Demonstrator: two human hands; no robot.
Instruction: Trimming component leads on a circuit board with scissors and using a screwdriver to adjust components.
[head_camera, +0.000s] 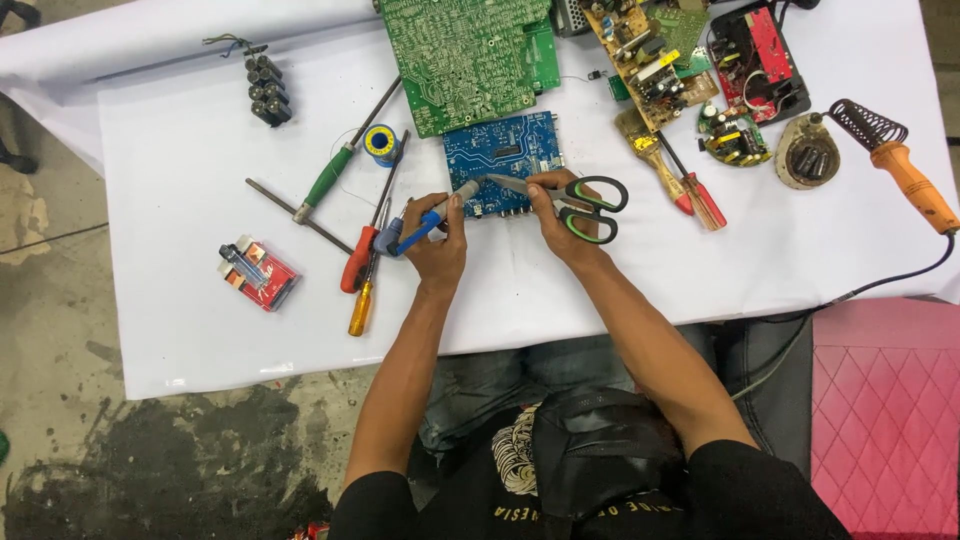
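Note:
A small blue circuit board (500, 150) lies on the white-covered table (180, 330) in front of me. My left hand (435, 245) grips a blue and grey pen-shaped tool (432, 217), its tip resting at the board's near edge. My right hand (560, 225) holds scissors with black and green handles (585, 205); their closed blades point left and touch the board close to the tool's tip. Both hands sit at the near edge of the board, a few centimetres apart.
Screwdrivers with green, red and yellow handles (360, 250) lie left of my hands beside a solder spool (381, 142). A large green board (470, 55) and other boards lie behind. An orange soldering iron (915, 185), a brush (650, 150), a red packet (258, 273) and black cylinders (266, 90) also rest here.

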